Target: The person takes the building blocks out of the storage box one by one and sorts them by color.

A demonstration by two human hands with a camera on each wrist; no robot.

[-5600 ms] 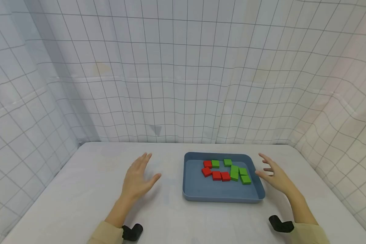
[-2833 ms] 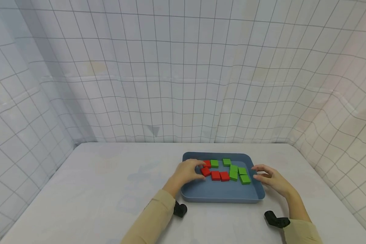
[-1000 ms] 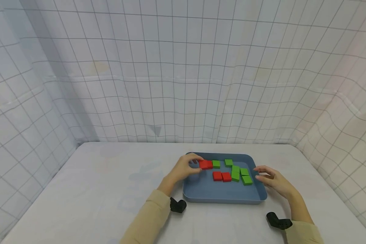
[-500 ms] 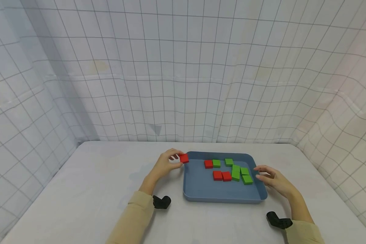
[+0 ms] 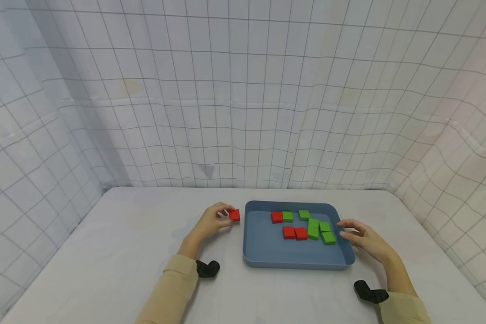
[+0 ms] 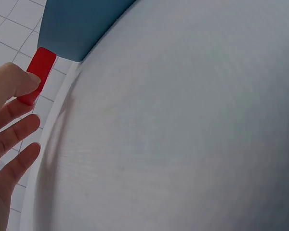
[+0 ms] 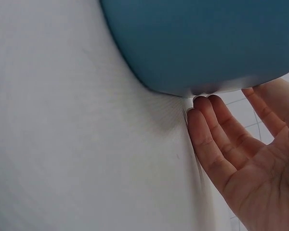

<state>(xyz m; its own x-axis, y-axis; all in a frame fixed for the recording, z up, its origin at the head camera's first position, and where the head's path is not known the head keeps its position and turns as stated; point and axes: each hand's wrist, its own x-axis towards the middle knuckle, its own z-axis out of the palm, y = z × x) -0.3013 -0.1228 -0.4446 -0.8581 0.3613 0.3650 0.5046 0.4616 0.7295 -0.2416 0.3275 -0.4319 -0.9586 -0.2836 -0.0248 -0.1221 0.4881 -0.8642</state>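
Note:
Just left of the blue-grey tray [image 5: 295, 253], my left hand [image 5: 208, 222] pinches a small red square block [image 5: 234, 215] between thumb and fingers. The left wrist view shows the thumb pressed on the face of this red block [image 6: 41, 67], with the other fingers spread apart below. My right hand [image 5: 364, 238] is at the tray's right side, its relaxed fingertips close to or against the rim. From the right wrist, the fingers [image 7: 216, 139] lie by the tray's outer wall [image 7: 197, 48]; whether they press on it is unclear. Inside the tray are 3 red blocks [image 5: 289, 232] and several green blocks [image 5: 313, 228].
A white table [image 5: 117, 252] lies under everything. A white grid-patterned curtain [image 5: 243, 112] stands behind and at both sides. Black wrist devices [image 5: 208, 269] sit below each hand, at the sleeve cuffs.
The left hand went from above the table into the tray, took hold of a red block and carried it left over the rim. The right hand stayed by the tray's right edge.

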